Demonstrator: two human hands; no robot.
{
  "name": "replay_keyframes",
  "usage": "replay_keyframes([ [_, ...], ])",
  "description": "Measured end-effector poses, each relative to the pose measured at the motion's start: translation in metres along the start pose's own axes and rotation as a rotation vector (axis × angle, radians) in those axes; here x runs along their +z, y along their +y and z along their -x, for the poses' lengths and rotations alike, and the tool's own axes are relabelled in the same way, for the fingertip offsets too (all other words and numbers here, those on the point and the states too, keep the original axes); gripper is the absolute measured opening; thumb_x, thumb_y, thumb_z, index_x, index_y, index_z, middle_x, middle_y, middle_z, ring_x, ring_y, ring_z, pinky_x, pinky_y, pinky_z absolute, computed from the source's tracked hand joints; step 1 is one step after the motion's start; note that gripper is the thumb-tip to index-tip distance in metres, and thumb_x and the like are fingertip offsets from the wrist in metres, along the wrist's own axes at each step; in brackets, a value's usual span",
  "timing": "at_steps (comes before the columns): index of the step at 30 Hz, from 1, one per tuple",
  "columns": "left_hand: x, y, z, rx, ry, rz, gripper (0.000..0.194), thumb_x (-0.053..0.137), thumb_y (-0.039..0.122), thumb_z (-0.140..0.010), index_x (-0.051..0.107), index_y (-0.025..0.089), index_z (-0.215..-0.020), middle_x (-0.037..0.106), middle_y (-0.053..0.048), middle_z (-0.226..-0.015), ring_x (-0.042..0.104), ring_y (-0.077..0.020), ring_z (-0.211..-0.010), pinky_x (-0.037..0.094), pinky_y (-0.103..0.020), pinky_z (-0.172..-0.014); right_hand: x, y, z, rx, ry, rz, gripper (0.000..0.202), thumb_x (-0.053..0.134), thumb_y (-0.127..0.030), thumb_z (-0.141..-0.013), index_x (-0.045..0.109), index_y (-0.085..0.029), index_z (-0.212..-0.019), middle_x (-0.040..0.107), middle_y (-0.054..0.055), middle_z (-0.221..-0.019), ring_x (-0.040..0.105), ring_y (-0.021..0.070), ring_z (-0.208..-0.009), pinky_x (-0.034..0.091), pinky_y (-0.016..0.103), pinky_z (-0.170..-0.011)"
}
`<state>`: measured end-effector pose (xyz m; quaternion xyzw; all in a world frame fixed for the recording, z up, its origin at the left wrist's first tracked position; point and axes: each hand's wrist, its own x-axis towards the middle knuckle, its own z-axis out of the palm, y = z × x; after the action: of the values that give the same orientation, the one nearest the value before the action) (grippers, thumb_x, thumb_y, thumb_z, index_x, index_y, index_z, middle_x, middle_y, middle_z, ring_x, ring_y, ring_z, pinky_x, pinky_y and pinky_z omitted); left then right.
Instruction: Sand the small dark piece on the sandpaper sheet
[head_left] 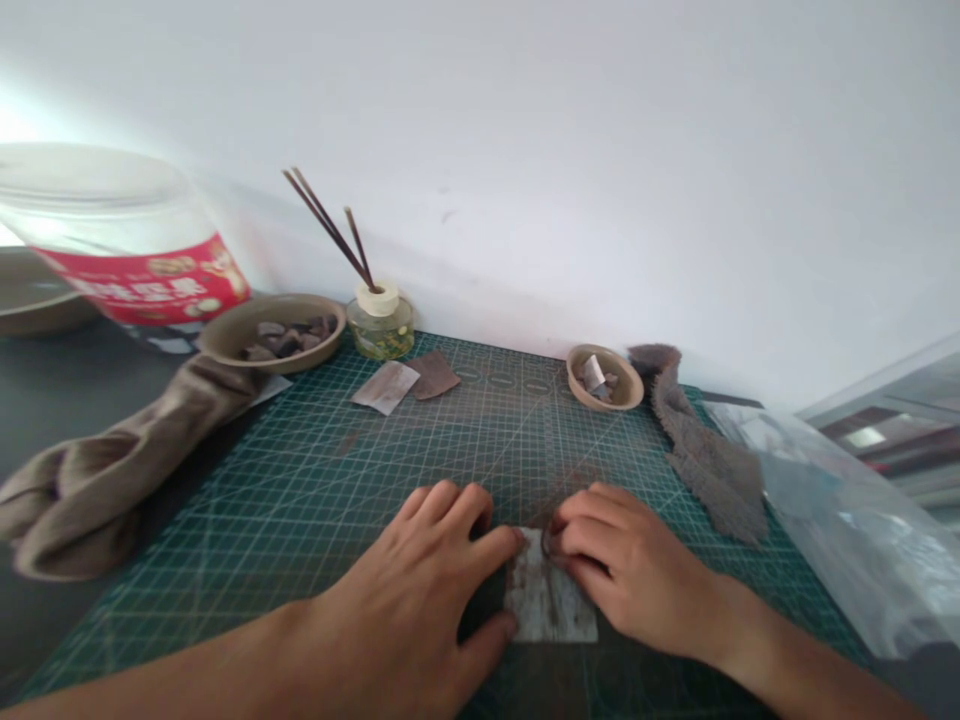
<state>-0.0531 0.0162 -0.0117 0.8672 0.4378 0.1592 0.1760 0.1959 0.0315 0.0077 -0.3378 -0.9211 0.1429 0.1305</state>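
Observation:
On the green cutting mat point(300, 500) lies a pale rectangular sheet point(551, 605) with dark streaks, resembling worn sandpaper. My left hand point(420, 570) rests at its left side, thumb and forefinger spread apart and touching the sheet's edge; the other fingers curl on the mat. Over the sheet's upper right part, my right hand point(626, 555) is closed in a pinch. A small dark edge shows at its fingertips, but the fingers hide what it is.
Two sandpaper-like pieces point(386, 387) lie farther back. Small bowls point(217, 335) point(634, 392) hold stone-like bits. A reed diffuser point(381, 325), large jar point(142, 265), brown cloth point(112, 470), grey cloth strip point(709, 465) and clear plastic bag point(847, 530) surround the mat.

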Motion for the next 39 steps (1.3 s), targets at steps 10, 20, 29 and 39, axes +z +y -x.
replay_keyframes([
  [10, -0.011, 0.010, -0.001, -0.113, -0.127, 0.079, 0.036, 0.063, 0.038, -0.082, 0.062, 0.033, -0.118, 0.051, -0.006, -0.116, 0.048, -0.0304, -0.109, 0.036, -0.062, -0.103, -0.004, -0.002, -0.002, 0.060, -0.061, -0.055, 0.016, 0.058, -0.007, -0.091, 0.058, -0.020, -0.082, 0.064, 0.002, -0.093, 0.056, 0.0180, -0.088, 0.043, 0.033, -0.080],
  [20, -0.011, 0.010, -0.003, -0.129, -0.129, 0.093, 0.032, 0.064, 0.038, -0.081, 0.062, 0.032, -0.112, 0.050, -0.005, -0.114, 0.046, -0.0302, -0.109, 0.034, -0.061, -0.102, -0.011, -0.006, -0.004, 0.100, -0.140, -0.089, 0.017, 0.060, -0.005, -0.088, 0.056, -0.019, -0.079, 0.061, 0.000, -0.089, 0.056, 0.0156, -0.085, 0.042, 0.029, -0.078],
  [29, -0.019, 0.015, -0.005, -0.142, -0.172, 0.088, 0.030, 0.063, 0.039, -0.082, 0.063, 0.030, -0.110, 0.050, -0.006, -0.111, 0.045, -0.0295, -0.106, 0.037, -0.057, -0.098, -0.006, -0.003, -0.005, 0.094, -0.116, -0.105, 0.016, 0.058, -0.008, -0.091, 0.057, -0.019, -0.080, 0.060, 0.000, -0.090, 0.056, 0.0145, -0.084, 0.043, 0.028, -0.076],
  [39, -0.015, 0.014, -0.003, -0.136, -0.142, 0.084, 0.029, 0.063, 0.038, -0.081, 0.062, 0.031, -0.110, 0.050, -0.005, -0.111, 0.046, -0.0288, -0.105, 0.037, -0.057, -0.097, -0.005, -0.003, 0.001, 0.058, -0.176, -0.067, 0.016, 0.060, -0.006, -0.089, 0.057, -0.020, -0.082, 0.060, -0.001, -0.090, 0.056, 0.0149, -0.084, 0.042, 0.029, -0.078],
])
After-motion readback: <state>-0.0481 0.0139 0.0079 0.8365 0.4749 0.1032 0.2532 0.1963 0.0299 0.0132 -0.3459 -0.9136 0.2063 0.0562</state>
